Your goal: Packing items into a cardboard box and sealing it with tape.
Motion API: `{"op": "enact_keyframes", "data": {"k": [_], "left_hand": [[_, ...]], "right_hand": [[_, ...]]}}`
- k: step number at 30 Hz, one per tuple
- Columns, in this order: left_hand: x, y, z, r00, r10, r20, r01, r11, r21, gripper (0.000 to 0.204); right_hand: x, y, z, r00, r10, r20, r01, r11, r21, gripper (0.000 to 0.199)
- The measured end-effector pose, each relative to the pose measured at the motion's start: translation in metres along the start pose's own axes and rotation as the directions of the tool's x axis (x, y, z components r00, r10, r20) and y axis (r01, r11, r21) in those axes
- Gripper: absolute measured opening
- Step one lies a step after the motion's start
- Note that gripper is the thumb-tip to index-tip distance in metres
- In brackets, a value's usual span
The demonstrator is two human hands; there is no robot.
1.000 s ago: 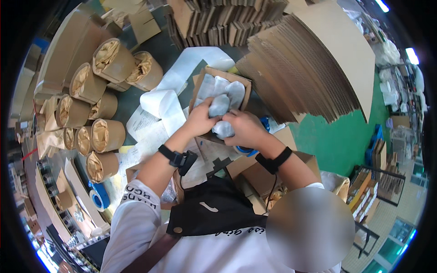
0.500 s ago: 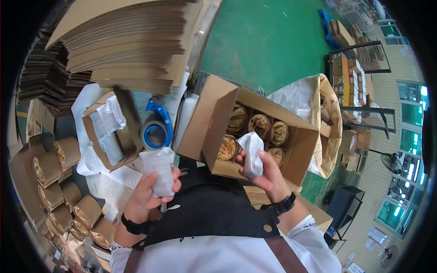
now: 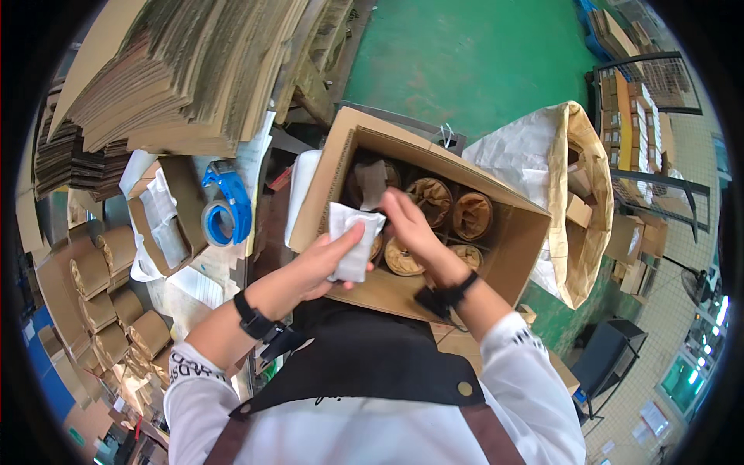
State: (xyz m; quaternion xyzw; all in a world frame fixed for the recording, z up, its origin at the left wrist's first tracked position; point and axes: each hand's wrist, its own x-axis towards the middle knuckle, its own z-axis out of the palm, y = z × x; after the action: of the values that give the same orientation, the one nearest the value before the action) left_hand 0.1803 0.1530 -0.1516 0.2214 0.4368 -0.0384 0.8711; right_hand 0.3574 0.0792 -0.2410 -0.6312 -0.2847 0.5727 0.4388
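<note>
My left hand is closed round a white wrapped packet above the near left corner of an open cardboard box. Inside that box, my right hand has its fingertips at a second wrapped packet, greyish in the shade, over the far left slot. Part of its grip is hidden. Round paper-lined tubes stand in the divided slots, among them a middle tube and a right tube with crumpled brown paper inside.
To the left are a small carton of white packets and a blue tape dispenser. Stacked flat cardboard rises at the far left. Several brown tubes lie nearer. A large paper sack stands right of the box.
Both hands have moved inward and away from me over the box, each bringing its packet. The right packet is now lower, at the far left slot. My view has shifted slightly.
</note>
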Motion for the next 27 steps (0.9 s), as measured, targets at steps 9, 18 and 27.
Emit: {"op": "enact_keyframes", "data": {"k": [9,18,27], "left_hand": [[0.05,-0.024,0.052,0.941,-0.263,0.214,0.135,0.87,0.474,0.081],[-0.1,0.007,-0.079,0.913,0.362,0.187,-0.407,0.804,0.433,0.044],[-0.158,0.082,-0.309,0.1,0.93,-0.352,0.053,0.349,0.936,0.023]], "right_hand": [[-0.002,0.043,-0.085,0.84,0.501,-0.207,-0.491,0.865,0.1,0.029],[0.013,0.026,-0.068,0.979,0.035,-0.199,-0.202,0.185,-0.962,0.043],[0.011,-0.213,0.252,0.566,-0.394,0.724,0.742,0.627,-0.24,0.014]]}}
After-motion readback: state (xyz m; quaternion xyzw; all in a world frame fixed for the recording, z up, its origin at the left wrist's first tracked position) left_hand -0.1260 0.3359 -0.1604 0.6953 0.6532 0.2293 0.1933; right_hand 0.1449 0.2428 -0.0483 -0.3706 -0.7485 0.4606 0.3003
